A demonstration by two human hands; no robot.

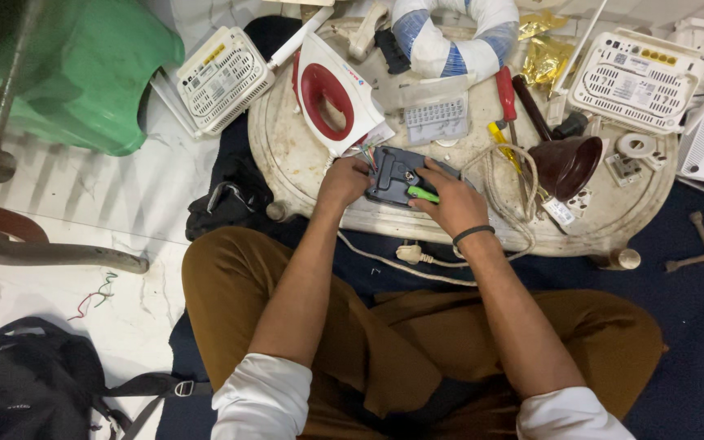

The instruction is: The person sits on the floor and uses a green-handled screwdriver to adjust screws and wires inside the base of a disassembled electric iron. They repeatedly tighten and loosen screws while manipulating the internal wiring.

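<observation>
A dark grey iron base plate (393, 175) lies on a small round cream table (303, 159) in front of my crossed legs. My left hand (344, 179) grips its left edge, close to several coloured wire ends. My right hand (448, 200) rests on its right side and holds a green-handled tool (423, 194) against it. The white and red iron shell (332, 94) stands tilted just behind the left hand. A braided cord (515, 175) loops to the right and runs down to a plug (408, 253) below the table edge.
On the table lie red (505, 92) and yellow (500, 138) screwdrivers, a dark brown funnel-shaped part (568, 163), a grey plastic piece (436, 121) and a tape roll (635, 145). White routers (223, 77) sit either side. A green stool (83, 73) and black backpack (30, 383) stand left.
</observation>
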